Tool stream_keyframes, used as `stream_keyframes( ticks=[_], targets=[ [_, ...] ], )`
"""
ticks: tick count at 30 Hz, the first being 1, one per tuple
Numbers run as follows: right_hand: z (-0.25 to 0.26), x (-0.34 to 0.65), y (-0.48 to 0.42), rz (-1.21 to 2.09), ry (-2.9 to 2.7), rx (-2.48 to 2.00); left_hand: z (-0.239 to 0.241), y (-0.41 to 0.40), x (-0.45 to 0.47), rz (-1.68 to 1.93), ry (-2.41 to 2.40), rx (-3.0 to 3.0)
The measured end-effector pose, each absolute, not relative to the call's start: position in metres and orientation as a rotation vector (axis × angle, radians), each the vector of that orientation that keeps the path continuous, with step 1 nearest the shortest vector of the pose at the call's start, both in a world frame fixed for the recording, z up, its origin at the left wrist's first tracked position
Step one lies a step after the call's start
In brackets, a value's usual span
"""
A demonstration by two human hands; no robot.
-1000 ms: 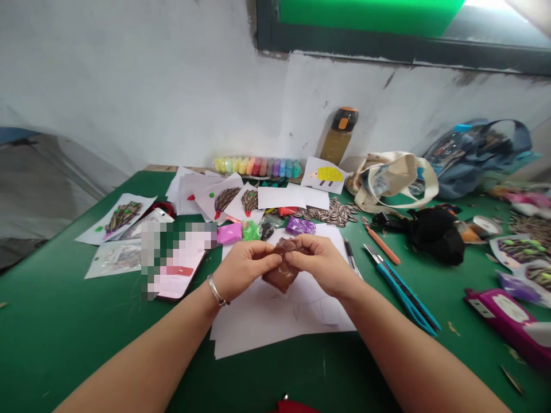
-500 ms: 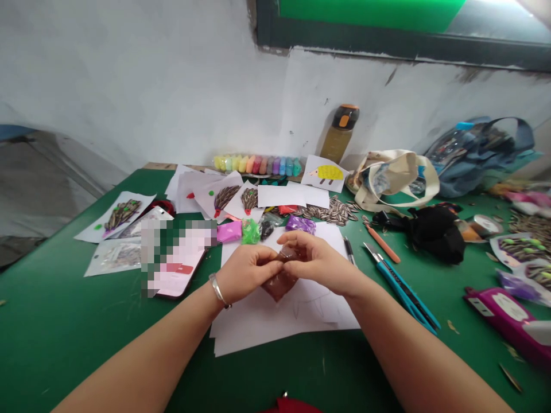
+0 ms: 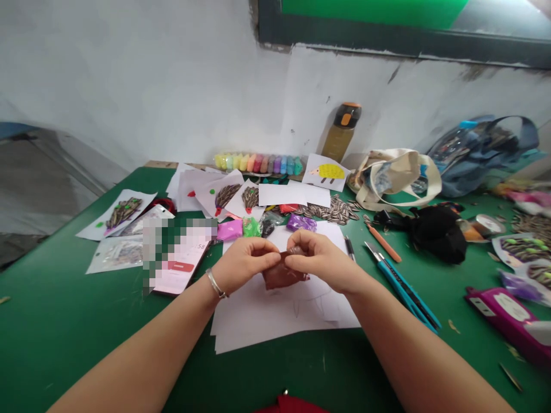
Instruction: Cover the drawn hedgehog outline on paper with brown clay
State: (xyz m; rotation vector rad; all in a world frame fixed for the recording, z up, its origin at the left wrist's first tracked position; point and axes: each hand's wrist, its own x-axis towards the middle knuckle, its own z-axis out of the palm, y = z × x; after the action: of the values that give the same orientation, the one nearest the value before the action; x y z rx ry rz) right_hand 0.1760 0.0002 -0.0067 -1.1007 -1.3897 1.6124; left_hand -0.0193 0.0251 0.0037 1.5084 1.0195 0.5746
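Between my two hands is a small brown plastic packet (image 3: 284, 275), which looks like a bag of modelling clay. My left hand (image 3: 246, 261) pinches its upper left edge between thumb and fingers. On the other side, my right hand (image 3: 321, 258) grips the upper right part the same way. Below the packet lie white paper sheets (image 3: 253, 321) with a faint pencil drawing. Just beyond my hands are a pink packet (image 3: 230, 230), a green packet (image 3: 251, 227), a black packet (image 3: 270, 222) and a purple packet (image 3: 301, 222).
Left of the paper lies a phone (image 3: 183, 264). To the right are a pen (image 3: 349, 248), a blue utility knife (image 3: 402, 287) with its blade showing and an orange tool (image 3: 384, 243). Sunflower seeds (image 3: 340, 210), a bottle (image 3: 342, 132) and a cloth bag (image 3: 396, 178) stand farther back.
The brown packet has turned from corner-down to lying more level. My hands have moved slightly apart along its top edge, still holding it.
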Motion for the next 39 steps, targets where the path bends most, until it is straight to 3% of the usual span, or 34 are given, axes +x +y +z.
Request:
stream_keyframes(
  ticks=[6,17,25,39],
  targets=[
    [-0.008,0.176,0.000,1.670,-1.424,-1.155,0.003,0.022,-0.017,0.564,1.032,1.590],
    [-0.015,0.170,-0.002,1.287,-1.629,-1.359,0.002,0.021,-0.015,0.567,1.059,1.558],
    [-0.005,0.178,0.001,1.549,-1.582,-1.224,0.000,0.020,-0.015,0.588,1.083,1.617],
    [-0.019,0.177,0.003,1.351,-1.689,-1.380,-0.003,0.019,-0.013,0.600,1.119,1.654]
  ],
)
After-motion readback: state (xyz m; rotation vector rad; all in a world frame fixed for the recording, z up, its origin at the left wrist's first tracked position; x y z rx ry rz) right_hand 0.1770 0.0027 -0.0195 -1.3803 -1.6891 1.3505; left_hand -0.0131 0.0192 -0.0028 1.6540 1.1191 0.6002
